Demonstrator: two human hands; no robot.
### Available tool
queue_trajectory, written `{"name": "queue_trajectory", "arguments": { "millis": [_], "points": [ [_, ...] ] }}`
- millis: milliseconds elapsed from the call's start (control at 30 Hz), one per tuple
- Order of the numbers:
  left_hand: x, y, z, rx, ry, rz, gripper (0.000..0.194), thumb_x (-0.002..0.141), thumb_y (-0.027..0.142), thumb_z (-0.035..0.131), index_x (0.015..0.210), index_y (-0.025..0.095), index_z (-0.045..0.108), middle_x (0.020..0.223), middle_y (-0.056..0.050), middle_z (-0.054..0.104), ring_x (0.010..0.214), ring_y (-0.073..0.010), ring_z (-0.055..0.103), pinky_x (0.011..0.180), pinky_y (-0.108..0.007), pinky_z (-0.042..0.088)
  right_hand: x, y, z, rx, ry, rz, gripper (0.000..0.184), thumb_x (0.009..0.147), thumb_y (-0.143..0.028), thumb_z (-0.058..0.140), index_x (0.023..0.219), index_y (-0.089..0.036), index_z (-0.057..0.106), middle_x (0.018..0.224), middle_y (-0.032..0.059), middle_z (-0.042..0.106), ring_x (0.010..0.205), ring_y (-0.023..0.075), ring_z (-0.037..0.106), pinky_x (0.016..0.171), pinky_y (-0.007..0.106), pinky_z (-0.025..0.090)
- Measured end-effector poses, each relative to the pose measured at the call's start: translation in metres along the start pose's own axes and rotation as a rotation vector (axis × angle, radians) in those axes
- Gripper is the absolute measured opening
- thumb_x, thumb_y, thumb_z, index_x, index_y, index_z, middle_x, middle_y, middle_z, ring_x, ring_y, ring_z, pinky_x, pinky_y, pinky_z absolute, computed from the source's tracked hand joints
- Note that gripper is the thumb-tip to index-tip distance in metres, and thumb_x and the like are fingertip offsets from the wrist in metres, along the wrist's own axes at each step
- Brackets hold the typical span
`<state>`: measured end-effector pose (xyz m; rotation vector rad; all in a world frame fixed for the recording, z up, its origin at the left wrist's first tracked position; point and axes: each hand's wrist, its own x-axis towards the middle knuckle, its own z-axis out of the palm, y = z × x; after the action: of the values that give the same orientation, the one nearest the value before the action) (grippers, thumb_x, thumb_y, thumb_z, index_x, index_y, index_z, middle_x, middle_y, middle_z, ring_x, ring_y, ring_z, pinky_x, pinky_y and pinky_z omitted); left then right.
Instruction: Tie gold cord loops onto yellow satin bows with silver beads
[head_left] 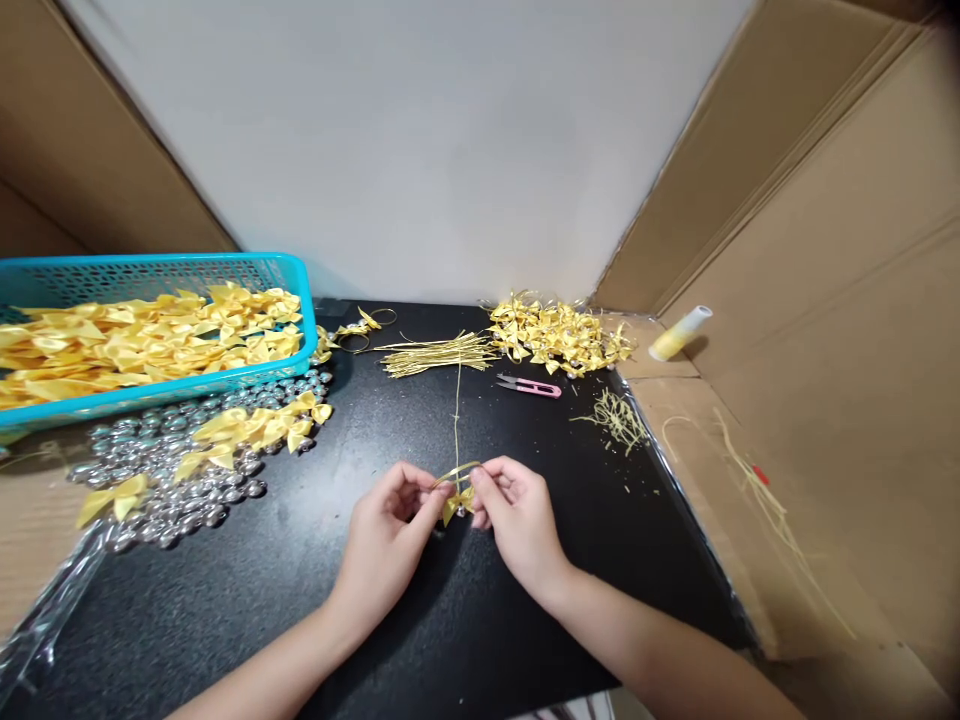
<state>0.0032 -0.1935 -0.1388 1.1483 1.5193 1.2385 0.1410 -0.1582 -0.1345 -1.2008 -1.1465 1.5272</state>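
My left hand (405, 510) pinches one side of a gold cord (459, 470) at the middle of the black table. Across from it, my right hand (510, 500) has thumb and finger closed on the cord's other side. Between the two hands sits a yellow ribbon bow (450, 508) with a small silver bell (460, 511) on it. A thin yellow string (456, 420) runs from there straight back toward a bundle of gold cords (435, 354). My fingers partly cover the bow.
At left, a turquoise basket (300, 300) holds many yellow bows, with silver bells (187, 480) heaped before it. Finished-looking bows (555, 335) are piled at the back right, near pink thread snips (529, 385). String scraps (619, 420) and a thread spool (679, 333) lie further right. Cardboard walls flank the table.
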Motion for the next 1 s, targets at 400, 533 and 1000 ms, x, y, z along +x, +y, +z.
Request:
{"name": "queue_trajectory", "arguments": {
  "millis": [400,533,1000],
  "points": [
    [-0.0015,0.0021,-0.0025,0.031,0.029,0.135,0.009,0.081,0.022,0.065,0.089,0.020,0.070,0.076,-0.001,0.074,0.069,-0.0140,0.070,0.064,-0.020,0.057,-0.0031,-0.0030,0.0021,0.425,0.109,0.157,0.031,0.053,-0.036,0.091,0.068,-0.015,0.073,0.063,-0.0009,0.068,0.058,0.0079,0.058,0.059,0.020,0.048],
    [-0.0019,0.0002,-0.0033,0.060,0.028,0.140,0.011,0.082,0.023,0.066,0.091,0.021,0.073,0.079,-0.001,0.076,0.070,-0.0142,0.071,0.066,-0.020,0.058,-0.0033,-0.0043,0.0022,0.488,0.090,0.232,0.034,0.051,-0.036,0.092,0.069,-0.015,0.071,0.063,0.0009,0.071,0.057,0.0099,0.062,0.060,0.023,0.050],
    [-0.0045,-0.0047,-0.0047,0.171,0.040,0.276,0.011,0.084,0.022,0.066,0.092,0.021,0.074,0.081,-0.002,0.076,0.073,-0.0158,0.070,0.068,-0.024,0.056,-0.0024,0.0049,0.0037,0.637,0.042,0.288,0.026,0.056,-0.024,0.090,0.070,-0.016,0.070,0.066,0.0002,0.068,0.061,0.0097,0.061,0.062,0.022,0.049]
  ]
}}
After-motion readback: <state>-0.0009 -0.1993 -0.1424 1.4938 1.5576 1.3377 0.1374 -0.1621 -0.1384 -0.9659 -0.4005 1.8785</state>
